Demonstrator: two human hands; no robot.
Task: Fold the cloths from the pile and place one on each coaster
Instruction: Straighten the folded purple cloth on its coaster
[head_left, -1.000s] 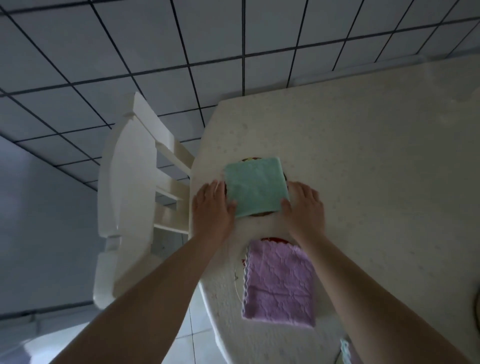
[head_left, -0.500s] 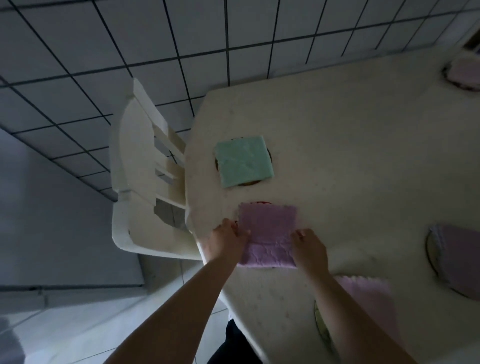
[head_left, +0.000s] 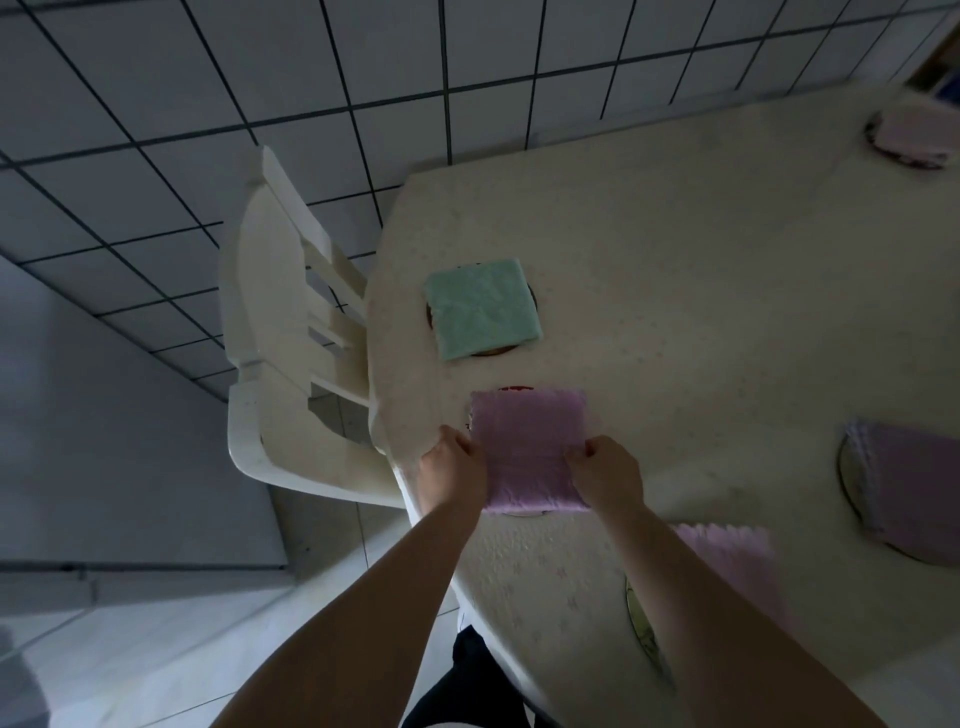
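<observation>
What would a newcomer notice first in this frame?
Both hands, left hand and right hand, grip the side edges of a pink cloth near the table's near-left edge. Just beyond it, a folded green cloth covers a coaster. A white chair stands left.

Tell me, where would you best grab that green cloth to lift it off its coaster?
Probably by the near edge of the green cloth, pinching both near corners from the person's side. It lies flat and folded square, overhanging its coaster, so those corners look free to lift.
</observation>
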